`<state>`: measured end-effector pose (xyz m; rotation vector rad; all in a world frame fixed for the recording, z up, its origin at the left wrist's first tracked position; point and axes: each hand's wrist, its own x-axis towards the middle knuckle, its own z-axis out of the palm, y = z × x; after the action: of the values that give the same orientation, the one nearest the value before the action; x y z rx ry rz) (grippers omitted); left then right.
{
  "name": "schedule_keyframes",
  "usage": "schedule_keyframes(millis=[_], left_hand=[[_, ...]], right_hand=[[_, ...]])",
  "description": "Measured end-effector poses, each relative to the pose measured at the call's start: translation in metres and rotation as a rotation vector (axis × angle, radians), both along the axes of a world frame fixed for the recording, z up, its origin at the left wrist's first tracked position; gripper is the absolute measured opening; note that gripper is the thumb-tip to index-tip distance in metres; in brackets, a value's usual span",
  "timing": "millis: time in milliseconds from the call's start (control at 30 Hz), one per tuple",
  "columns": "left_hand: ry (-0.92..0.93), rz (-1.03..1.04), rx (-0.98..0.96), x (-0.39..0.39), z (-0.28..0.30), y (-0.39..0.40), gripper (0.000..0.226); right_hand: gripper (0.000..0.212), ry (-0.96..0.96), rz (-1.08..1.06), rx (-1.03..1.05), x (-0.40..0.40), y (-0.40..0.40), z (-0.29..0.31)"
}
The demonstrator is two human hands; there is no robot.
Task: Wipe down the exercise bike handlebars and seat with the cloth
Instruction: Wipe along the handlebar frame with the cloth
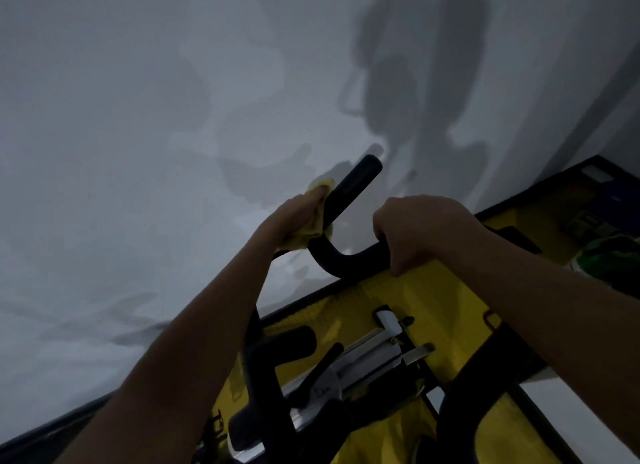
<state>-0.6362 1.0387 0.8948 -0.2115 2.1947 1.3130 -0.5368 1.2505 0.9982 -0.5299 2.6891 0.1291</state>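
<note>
The black curved handlebar [349,190] of the exercise bike rises in the middle of the view. My left hand [294,219] presses a yellow cloth [320,221] against the upright horn of the bar, fingers wrapped around it. My right hand [419,230] grips the lower cross part of the same bar, just right of the bend. The bike's silver and black stem [363,363] runs down below my arms. The seat is out of view.
A pale wall [138,117] fills the upper and left view, with shadows of the bike and my arms on it. A yellow mat with a black border [433,290] lies under the bike. Dark items [602,256] sit at the far right.
</note>
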Motion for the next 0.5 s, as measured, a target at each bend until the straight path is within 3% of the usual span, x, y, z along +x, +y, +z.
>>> schedule_keyframes(millis=[133,267,500], left_hand=[[0.114,0.077,-0.078,0.013,0.020,0.019,0.111],[0.209,-0.013,-0.378,0.039,0.033,0.008,0.091],[0.290,-0.088,-0.659,0.055,0.017,-0.030,0.080]], right_hand=[[0.024,-0.003,-0.010,0.014,-0.002,0.000,-0.002],[0.036,0.010,-0.015,0.013,-0.003,0.000,-0.004],[0.038,-0.023,-0.031,-0.008,0.004,-0.002,0.007]])
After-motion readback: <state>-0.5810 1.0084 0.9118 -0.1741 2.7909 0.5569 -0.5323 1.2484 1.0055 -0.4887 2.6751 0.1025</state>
